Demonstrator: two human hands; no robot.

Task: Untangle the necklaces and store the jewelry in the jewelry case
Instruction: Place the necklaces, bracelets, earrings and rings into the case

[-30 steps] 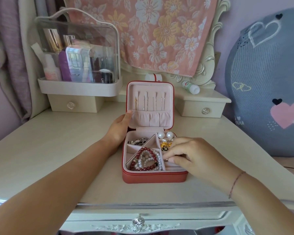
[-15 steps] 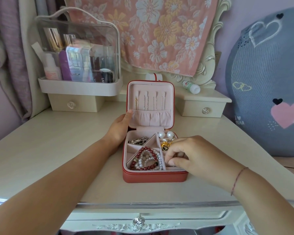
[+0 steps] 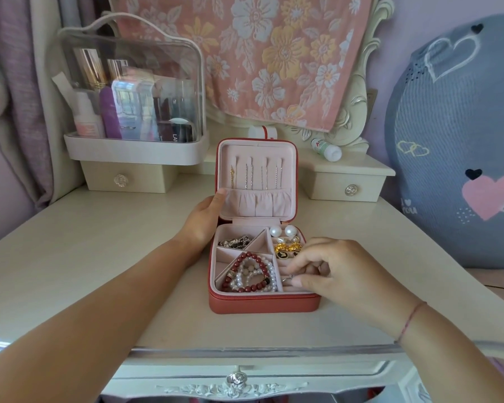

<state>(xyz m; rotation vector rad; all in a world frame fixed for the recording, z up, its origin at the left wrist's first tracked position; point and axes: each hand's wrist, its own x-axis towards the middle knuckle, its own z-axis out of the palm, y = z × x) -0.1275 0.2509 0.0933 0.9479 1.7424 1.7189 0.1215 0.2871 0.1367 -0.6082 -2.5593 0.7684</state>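
Left hand (image 3: 202,225) gripping, arm extended; right hand (image 3: 342,276) fingertips pinching.

Jewelry case (image 3: 262,305) – left hand (image 3: 203,223) on lid (image 3: 285,158), right hand (image 3: 342,276) on ring (image 3: 290,277)

Matt fine grain on square red leather-look jewelry case (image 3: 262,305); pale pink lining (image 3: 256,152) velvety. Glossy round white pearl earrings (image 3: 275,231), polished dark red bead bracelet (image 3: 243,257), shiny small silver metal ring (image 3: 290,276). Smooth satin cream painted wooden dressing table (image 3: 99,257). Glossy clear plastic cosmetics box (image 3: 128,53). Rough woven pink floral cloth (image 3: 259,53).
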